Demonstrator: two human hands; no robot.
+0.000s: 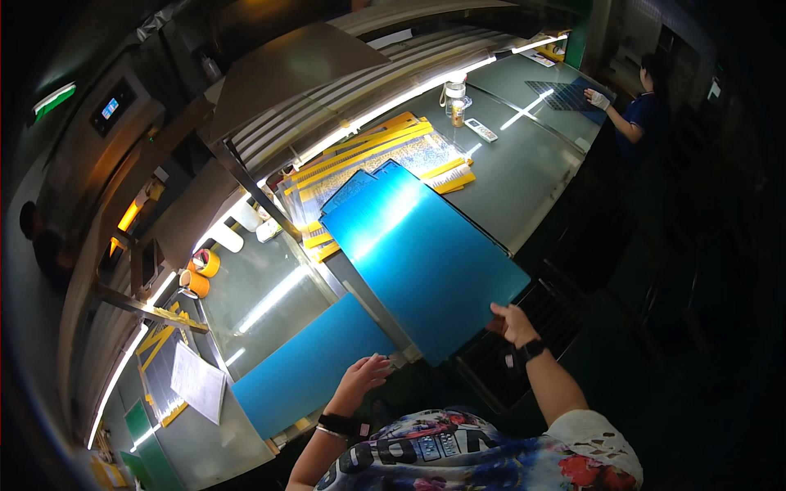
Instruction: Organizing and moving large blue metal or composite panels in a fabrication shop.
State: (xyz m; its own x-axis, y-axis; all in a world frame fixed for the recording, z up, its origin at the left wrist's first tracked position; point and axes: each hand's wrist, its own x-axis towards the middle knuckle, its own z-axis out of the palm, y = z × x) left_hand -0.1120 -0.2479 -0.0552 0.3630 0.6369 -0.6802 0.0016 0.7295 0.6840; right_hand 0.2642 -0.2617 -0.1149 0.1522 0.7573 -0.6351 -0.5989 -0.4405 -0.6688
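Observation:
A large shiny blue sheet (426, 262) lies tilted in front of me. Its far end reaches over the yellow-edged films, and its near end juts past the table edge. My right hand (514, 326) grips its near right corner, the thumb on top and the other fingers partly hidden beneath. Close to a second blue sheet (315, 364) on the table at the left is my left hand (364, 383). Its fingers are stretched out with nothing in them; whether they touch that sheet I cannot tell. Darker sheet corners (348, 186) peek out under the far end of the large sheet.
Yellow-edged films (385, 155) lie stacked beyond the sheet. Farther right are a calculator (481, 129) and a clear bottle (455, 92). Orange tape rolls (196, 282) and a white paper (198, 381) are at left. A co-worker (643, 110) handles a dark panel at the far right.

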